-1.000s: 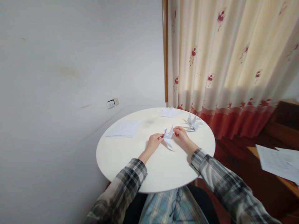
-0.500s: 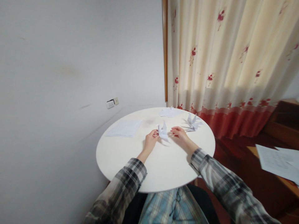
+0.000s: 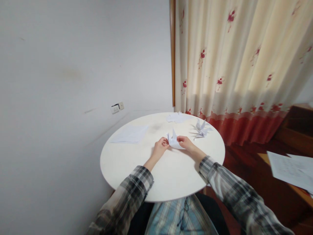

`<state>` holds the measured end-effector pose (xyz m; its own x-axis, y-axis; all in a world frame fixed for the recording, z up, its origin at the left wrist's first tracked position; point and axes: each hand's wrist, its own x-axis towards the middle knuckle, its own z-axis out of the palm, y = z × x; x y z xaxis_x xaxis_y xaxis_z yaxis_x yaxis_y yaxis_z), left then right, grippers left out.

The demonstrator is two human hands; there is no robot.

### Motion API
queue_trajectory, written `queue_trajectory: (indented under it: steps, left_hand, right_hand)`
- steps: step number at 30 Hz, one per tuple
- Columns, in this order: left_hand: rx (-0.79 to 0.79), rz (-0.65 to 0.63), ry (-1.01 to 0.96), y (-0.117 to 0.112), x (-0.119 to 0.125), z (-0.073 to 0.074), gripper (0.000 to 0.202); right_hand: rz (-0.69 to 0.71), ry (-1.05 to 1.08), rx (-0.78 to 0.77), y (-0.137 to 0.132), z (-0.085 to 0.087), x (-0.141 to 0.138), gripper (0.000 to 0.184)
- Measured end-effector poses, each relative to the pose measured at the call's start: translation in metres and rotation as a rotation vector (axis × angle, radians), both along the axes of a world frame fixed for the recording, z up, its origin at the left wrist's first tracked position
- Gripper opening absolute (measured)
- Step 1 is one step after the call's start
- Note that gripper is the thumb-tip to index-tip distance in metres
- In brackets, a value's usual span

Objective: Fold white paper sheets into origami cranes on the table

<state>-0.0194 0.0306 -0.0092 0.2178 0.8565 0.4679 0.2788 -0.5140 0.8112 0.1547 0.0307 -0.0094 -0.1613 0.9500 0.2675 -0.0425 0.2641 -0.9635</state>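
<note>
A small folded white paper figure (image 3: pixel 173 141) sits between my two hands over the middle of the round white table (image 3: pixel 137 169). My left hand (image 3: pixel 160 147) pinches its left side with closed fingers. My right hand (image 3: pixel 186 143) pinches its right side. Both forearms wear plaid sleeves and reach in from the near edge.
Finished paper cranes (image 3: pixel 201 128) stand at the table's far right. A stack of white sheets (image 3: pixel 130 134) lies at the left, and more white paper (image 3: pixel 177 117) at the far edge. A flowered curtain (image 3: pixel 234 71) hangs behind. Papers (image 3: pixel 288 169) lie on dark wooden furniture at right.
One second ago both hands held the figure. Then the right hand let go while the left carried it leftward. Now the right hand grips it again.
</note>
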Motion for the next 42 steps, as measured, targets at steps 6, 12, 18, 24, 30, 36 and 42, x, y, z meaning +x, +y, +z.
queue_trajectory:
  steps: [6,12,18,24,30,36,42]
  left_hand:
    - [0.004,-0.032,0.016,0.002,0.001,-0.002,0.017]
    - [0.023,-0.02,0.052,-0.001,0.0,0.0,0.015]
    - [0.027,-0.028,0.049,-0.002,0.0,0.0,0.013]
    - [0.057,0.031,0.096,0.002,0.001,-0.002,0.013]
    - [-0.008,0.025,0.028,0.003,0.002,0.001,0.015]
    - [-0.026,-0.046,-0.027,0.002,0.001,0.002,0.015]
    - [-0.03,-0.036,0.001,0.008,0.0,-0.006,0.018]
  right_hand:
    - [-0.026,0.0,0.046,0.001,0.002,0.004,0.016]
    - [-0.05,-0.048,0.108,-0.001,0.003,0.004,0.019]
    - [-0.061,-0.048,0.097,0.002,-0.002,0.003,0.022]
    - [-0.137,-0.035,0.083,0.008,-0.011,0.007,0.019]
    - [-0.134,-0.078,0.068,0.009,-0.01,0.007,0.013]
    - [-0.154,-0.12,0.067,0.006,-0.008,0.006,0.008]
    - [-0.104,-0.107,0.053,0.006,-0.012,0.004,0.009]
